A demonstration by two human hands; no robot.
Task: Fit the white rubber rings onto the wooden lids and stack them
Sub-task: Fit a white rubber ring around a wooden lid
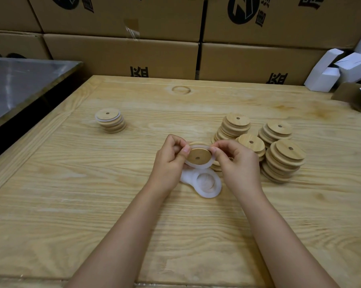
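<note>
Brown boxes (121,57) with black print make a wall at 12 o'clock, behind the worktop (71,204). The worktop is of pale wood with clear grain and it fills most of the view. At 10 o'clock a grey metal top (19,84) stands just beside its left edge. At 2 o'clock some small white cartons (341,69) lie in a heap, a few of them open.

On the worktop at 3 o'clock from the hands stand several stacks of bare lids (283,161), close together and some leaning. Each top lid shows a small hole in its middle. Well apart from them, at 10 o'clock, stands one low stack (111,120) of lids with white edges between the wood.

Both forearms come in from 6 o'clock. The left hand (169,161) and the right hand (235,163) meet a little above the middle of the worktop, fingers curled. Between them they hold one lid (198,155), tilted toward the camera. A white ring (197,165) lies around this lid. Each hand pinches the ring at its own side, the thumb on top. Whether the ring sits fully in place I cannot tell.

Just below the hands, at 6 o'clock, a small pile of loose rings (186,177) lies flat on the worktop.
</note>
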